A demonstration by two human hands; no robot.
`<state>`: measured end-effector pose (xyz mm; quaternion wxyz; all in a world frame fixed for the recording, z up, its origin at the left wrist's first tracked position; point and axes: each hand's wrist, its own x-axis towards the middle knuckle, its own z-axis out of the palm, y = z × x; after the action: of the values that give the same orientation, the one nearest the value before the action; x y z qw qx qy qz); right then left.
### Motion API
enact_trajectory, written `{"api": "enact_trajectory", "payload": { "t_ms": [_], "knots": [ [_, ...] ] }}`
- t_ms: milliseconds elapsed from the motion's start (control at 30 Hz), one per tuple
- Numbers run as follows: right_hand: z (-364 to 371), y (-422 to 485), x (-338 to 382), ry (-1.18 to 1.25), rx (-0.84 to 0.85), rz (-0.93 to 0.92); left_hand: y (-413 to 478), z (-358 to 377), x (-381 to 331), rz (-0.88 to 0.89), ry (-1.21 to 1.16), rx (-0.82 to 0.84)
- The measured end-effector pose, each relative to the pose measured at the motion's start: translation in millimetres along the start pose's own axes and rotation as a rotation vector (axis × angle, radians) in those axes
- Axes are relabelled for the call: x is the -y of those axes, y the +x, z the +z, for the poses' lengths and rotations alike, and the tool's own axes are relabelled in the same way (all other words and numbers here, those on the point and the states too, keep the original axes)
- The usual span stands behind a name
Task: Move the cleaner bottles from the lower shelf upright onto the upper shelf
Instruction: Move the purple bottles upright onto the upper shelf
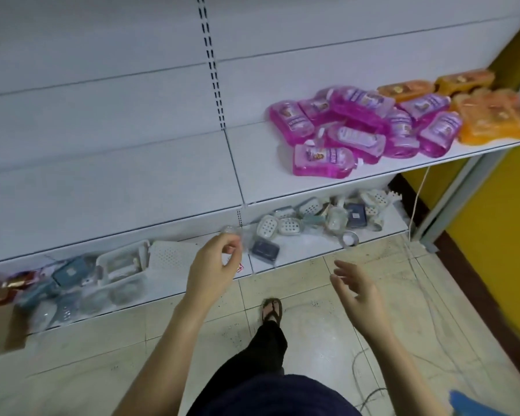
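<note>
View from head height, looking down at white store shelving. At upper right, a heap of pink cleaner bottles (357,127), all lying flat and overlapping on a white shelf (162,181), none upright. Just to their right, touching the heap, orange bottles (490,115), also flat. Rest of that shelf bare to the left.

Left hand (213,265) raised in front of the bottom shelf (306,250), fingers curled, pinching a small clear object (230,231), too blurred to identify. Right hand (354,292) lower and to the right, over the tiled floor (342,340), fingers loose and spread, holding nothing. Both hands well apart from the pink heap, which sits above and to the right of them; right hand the nearer of the two.

On the bottom shelf, soap dishes (287,226) and small dark boxes behind the hands, and a white basket (123,265) further left. Below, a sandalled foot (271,309) on the tiles.
</note>
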<state>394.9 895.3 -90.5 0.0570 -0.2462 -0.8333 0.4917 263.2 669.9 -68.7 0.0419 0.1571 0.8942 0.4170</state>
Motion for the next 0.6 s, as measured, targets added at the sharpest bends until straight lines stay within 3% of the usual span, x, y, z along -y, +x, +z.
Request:
{"api": "enact_trajectory", "payload": {
  "t_ms": [267, 367, 600],
  "knots": [
    [-42, 41, -45, 0.073, -0.201, 0.246, 52, 71, -17, -0.061, -0.034, 0.028],
    [-56, 73, -47, 0.113, -0.287, 0.261, 96, 95, -36, 0.010, 0.001, 0.082],
    [-86, 138, -55, 0.133, -0.269, 0.218, 181, 135, -66, 0.093, 0.137, 0.038]
  ]
}}
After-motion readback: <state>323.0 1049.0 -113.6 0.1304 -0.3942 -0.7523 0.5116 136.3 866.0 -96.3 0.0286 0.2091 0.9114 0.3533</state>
